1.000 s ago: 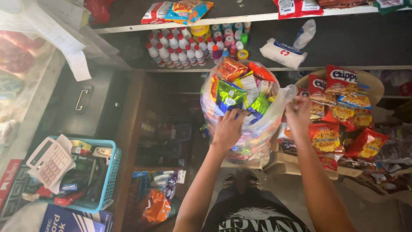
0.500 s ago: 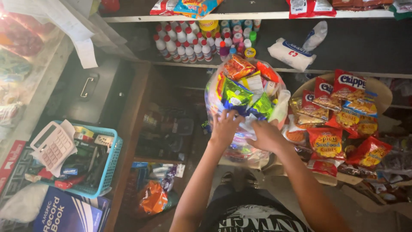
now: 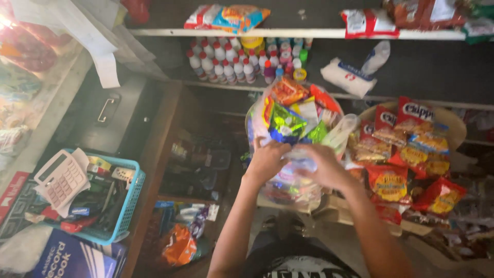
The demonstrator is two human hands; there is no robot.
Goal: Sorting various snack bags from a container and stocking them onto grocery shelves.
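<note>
Shop shelves (image 3: 288,33) of bottles and snack packets ring a low counter. Both hands, left hand (image 3: 267,160) and right hand (image 3: 325,166), clutch the clear snack-filled bag (image 3: 293,123), bulging toward twelve o'clock from them.

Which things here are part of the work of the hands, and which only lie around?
In use:
left hand
right hand
clear bag of snack packets

Lying about:
blue basket
calculator
small bottles
chip packets
white cloth bundle
</note>
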